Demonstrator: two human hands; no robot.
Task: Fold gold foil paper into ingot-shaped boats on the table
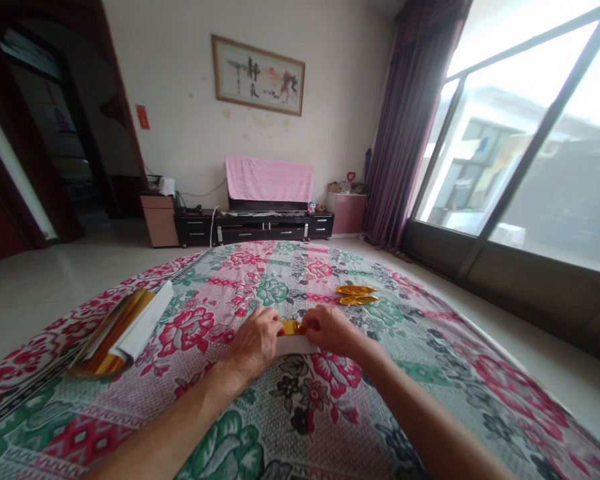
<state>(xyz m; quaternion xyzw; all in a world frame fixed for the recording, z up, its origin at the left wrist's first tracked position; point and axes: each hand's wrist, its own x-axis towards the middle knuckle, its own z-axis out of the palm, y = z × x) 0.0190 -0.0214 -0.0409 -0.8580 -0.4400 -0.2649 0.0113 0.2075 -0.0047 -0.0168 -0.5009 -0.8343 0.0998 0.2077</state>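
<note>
My left hand (260, 337) and right hand (330, 328) pinched opposite ends of the gold-and-white paper strip (296, 343) — mid-table, flowered cloth (193, 327) beneath.

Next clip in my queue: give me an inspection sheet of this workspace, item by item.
Surface: flowered cloth on the table.
Things: gold-and-white paper between the hands; two gold pieces side by side; curled sheets at left.
Clutter: small items on the far cabinet.
Fingers: left hand and right hand pinch the paper's ends.
Cables: white one before the cabinet.
Surroundings: window and curtain at right; wall picture.
</note>
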